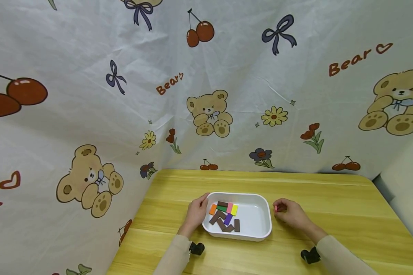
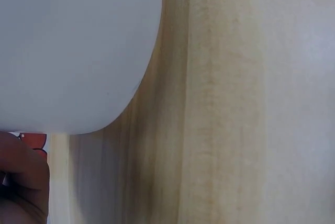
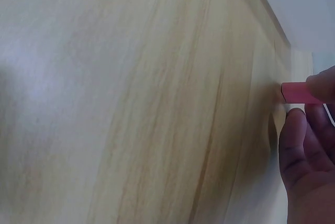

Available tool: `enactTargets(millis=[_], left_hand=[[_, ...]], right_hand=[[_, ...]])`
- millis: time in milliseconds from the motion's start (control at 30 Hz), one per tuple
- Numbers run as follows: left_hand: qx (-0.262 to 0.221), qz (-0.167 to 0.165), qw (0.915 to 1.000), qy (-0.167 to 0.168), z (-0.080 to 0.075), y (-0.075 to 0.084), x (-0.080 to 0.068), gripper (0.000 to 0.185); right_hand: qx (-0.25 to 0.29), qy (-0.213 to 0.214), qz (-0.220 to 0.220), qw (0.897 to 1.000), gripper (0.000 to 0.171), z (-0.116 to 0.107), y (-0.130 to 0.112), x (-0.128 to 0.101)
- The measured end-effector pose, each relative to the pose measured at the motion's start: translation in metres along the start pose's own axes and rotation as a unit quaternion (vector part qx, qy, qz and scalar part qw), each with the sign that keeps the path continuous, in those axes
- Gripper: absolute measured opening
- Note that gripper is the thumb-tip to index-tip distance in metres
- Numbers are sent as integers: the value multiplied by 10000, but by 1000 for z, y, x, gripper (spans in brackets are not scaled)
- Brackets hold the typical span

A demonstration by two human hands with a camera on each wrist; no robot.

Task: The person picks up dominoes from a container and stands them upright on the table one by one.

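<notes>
1. Pink block (image 3: pixel 298 92): partly hidden under the right hand's (image 3: pixel 311 161) fingertips in the right wrist view.
2. Left hand (image 2: pixel 23 182): cut off at the left wrist view's corner.
3. White tray (image 2: pixel 73 51), beside the left fingers: cut off by that view's top and left edges.

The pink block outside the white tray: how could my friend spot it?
On the yellow wooden table, find the white rectangular tray. Right of it, a person's right hand holds the small pink rectangular block. Unlike the second pink block, inside the tray, this one is held.
</notes>
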State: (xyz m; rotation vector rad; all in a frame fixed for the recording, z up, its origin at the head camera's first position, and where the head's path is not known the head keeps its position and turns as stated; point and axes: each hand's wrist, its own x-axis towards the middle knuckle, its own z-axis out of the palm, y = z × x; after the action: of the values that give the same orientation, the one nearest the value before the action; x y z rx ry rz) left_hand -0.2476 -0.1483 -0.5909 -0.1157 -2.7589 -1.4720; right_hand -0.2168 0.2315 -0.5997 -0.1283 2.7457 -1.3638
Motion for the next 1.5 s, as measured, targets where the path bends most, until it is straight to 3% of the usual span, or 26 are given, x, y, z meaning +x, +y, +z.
enactTargets(millis=[400, 667, 967, 1300, 1500], left_hand=[[-65, 185, 9998, 72, -7, 21, -12, 38], [103, 152, 9998, 83, -2, 12, -6, 37], [-87, 185, 9998, -7, -7, 20, -11, 37], [-14, 29, 10000, 4, 3, -7, 2, 38], [-151, 27, 9999, -25, 3, -9, 3, 38]], right_hand=[[-16, -31, -18, 10000, 30, -1, 3, -1], [-82, 1, -47, 10000, 32, 0, 4, -2], [-195, 96, 24, 9998, 37, -9, -1, -7], [-167, 225, -171, 9995, 37, -16, -13, -13], [-21, 213, -282, 9994, 35, -15, -24, -18]])
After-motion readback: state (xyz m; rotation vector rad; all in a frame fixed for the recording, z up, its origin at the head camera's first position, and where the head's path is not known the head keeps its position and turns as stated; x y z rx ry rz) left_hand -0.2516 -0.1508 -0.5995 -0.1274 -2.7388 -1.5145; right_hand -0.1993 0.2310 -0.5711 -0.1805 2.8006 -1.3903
